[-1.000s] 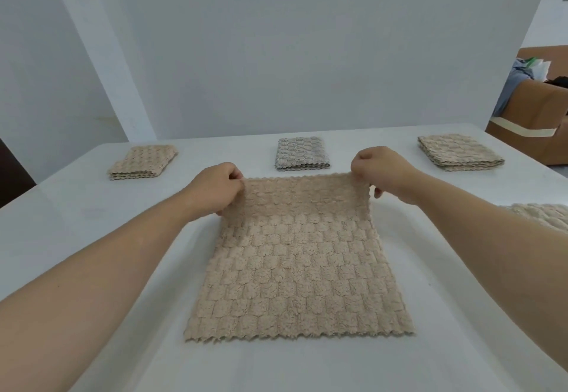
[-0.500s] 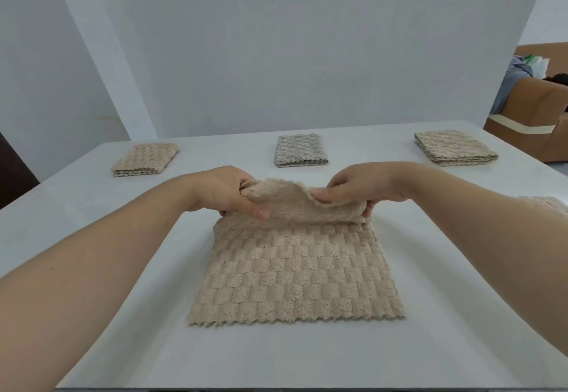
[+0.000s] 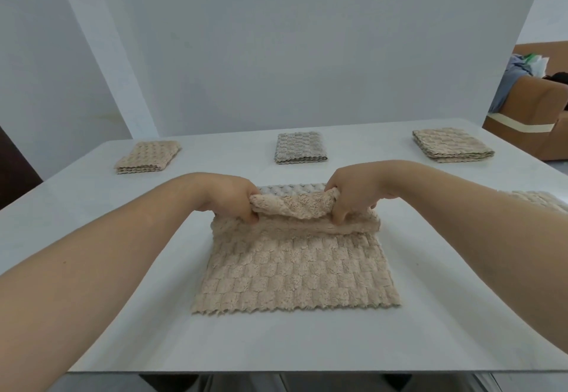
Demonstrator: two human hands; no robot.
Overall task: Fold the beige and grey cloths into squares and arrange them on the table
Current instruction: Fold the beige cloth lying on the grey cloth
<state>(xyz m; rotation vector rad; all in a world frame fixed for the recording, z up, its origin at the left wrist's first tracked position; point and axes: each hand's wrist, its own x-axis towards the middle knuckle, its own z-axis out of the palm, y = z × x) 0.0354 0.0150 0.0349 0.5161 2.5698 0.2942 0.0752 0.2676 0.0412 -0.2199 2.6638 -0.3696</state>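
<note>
1. Left grip [image 3: 233, 199] pinches the beige cloth [image 3: 295, 268] at its far-left corner, fingers curled round it.
2. Right grip [image 3: 353, 190] pinches the far-right corner likewise.
3. The cloth lies mid-tabletop [image 3: 430, 330], far edge lifted and curled over (grey underside showing).

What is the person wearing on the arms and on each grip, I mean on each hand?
Nothing that shows. The left arm and the right arm are bare up to the frame edge, with no sleeves in view. The left grip and the right grip are bare hands: no gloves, and no ring, watch or bracelet is visible.
</note>
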